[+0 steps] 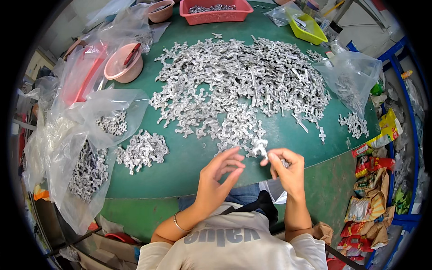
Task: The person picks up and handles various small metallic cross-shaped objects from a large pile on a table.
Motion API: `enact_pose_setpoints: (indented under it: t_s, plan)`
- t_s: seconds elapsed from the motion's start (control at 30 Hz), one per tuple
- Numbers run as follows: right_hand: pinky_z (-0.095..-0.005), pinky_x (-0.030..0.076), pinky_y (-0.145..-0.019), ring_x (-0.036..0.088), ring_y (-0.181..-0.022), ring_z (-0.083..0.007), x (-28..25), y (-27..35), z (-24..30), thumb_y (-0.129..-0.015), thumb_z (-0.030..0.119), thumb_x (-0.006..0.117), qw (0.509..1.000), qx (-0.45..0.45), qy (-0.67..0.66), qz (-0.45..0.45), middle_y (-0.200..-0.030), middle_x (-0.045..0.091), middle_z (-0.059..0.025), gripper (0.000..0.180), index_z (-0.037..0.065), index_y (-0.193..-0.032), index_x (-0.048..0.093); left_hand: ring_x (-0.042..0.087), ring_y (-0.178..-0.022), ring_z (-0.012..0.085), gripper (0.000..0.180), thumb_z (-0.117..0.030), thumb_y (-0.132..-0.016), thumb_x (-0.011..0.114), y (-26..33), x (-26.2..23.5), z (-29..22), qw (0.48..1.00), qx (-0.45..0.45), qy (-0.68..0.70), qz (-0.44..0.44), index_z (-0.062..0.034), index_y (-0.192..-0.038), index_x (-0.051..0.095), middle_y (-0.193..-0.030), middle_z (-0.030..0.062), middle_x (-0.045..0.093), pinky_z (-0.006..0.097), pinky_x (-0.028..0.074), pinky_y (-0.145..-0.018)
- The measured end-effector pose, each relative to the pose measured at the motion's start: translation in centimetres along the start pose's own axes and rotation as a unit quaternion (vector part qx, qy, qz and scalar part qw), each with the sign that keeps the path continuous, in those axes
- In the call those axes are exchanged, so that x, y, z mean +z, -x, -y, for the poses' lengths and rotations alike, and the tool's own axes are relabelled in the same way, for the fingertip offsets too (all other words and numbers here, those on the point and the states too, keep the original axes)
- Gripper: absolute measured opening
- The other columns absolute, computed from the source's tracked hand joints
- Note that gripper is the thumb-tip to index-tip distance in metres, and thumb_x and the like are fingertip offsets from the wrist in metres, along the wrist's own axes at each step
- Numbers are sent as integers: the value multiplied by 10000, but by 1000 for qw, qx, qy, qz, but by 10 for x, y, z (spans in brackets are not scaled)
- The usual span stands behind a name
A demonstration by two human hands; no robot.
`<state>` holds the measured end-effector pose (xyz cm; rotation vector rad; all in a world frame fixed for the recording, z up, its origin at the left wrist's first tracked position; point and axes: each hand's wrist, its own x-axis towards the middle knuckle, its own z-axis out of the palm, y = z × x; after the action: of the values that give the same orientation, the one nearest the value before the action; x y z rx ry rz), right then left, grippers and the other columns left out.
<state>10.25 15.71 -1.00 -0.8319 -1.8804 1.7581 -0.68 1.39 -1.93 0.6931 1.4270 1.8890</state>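
Note:
A wide heap of small silver metal castings (pixel 243 76) with curved, branching shapes covers the middle of the green table (pixel 189 180). At the heap's near edge, my right hand (pixel 288 171) is closed, thumb and forefinger pinching a bright metal casting (pixel 259 147). A bit of silver also shows inside its curled fingers; its shape is hidden. My left hand (pixel 218 177) is beside it on the left, fingers curved and apart, holding nothing. A smaller pile of castings (pixel 143 152) lies farther left.
Clear plastic bags with castings lie at the left (pixel 87 175) and right (pixel 353 83). A pink bowl (pixel 123 67) stands at left, a red tub (pixel 216 15) at the back, a yellow-green basket (pixel 308 29) at back right. Blue shelving (pixel 396 90) and packets (pixel 366 202) flank the right.

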Motion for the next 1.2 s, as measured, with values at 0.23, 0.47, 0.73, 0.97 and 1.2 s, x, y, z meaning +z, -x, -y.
enact_pose_setpoints:
  t_s: [0.23,0.47,0.73,0.97,1.2]
  plan:
    - [-178,361,-389,460,-422,-41,4,21,17,-804,33,559,995,-14,-5,94,-654,631,-78,85,-37,-810,608,540,-829,133,306,70,-789,539,-4,-2,-12,997,-5,50,53,61,-1094,513,-968,102,511,238,465,-698]
    - [-182,356,-389,458,-421,-47,6,27,23,-813,35,550,993,-5,-63,101,-636,621,-95,93,-40,-796,603,550,-819,144,293,70,-792,537,0,-3,-17,992,-30,109,59,85,-1083,510,-922,103,517,253,479,-721]
    - [-178,361,-391,463,-420,-52,6,33,28,-813,15,535,992,-12,-75,98,-627,617,-95,95,-47,-785,602,539,-833,136,290,76,-789,538,4,-3,-24,988,-45,133,70,83,-1078,517,-920,97,510,253,479,-751]
    - [-184,382,-425,487,-451,-57,9,35,27,-797,15,556,996,-17,-29,82,-631,621,-79,89,-48,-812,617,543,-834,129,265,86,-777,543,6,-3,-23,994,-12,102,46,83,-1042,531,-937,101,529,245,475,-745]
    - [-252,421,-555,544,-592,-143,-8,8,-11,-741,27,611,961,-107,252,-36,-681,594,-96,157,2,-895,630,581,-791,132,221,22,-799,545,4,-71,-19,952,71,-70,-288,48,-1018,522,-901,97,598,222,467,-714]
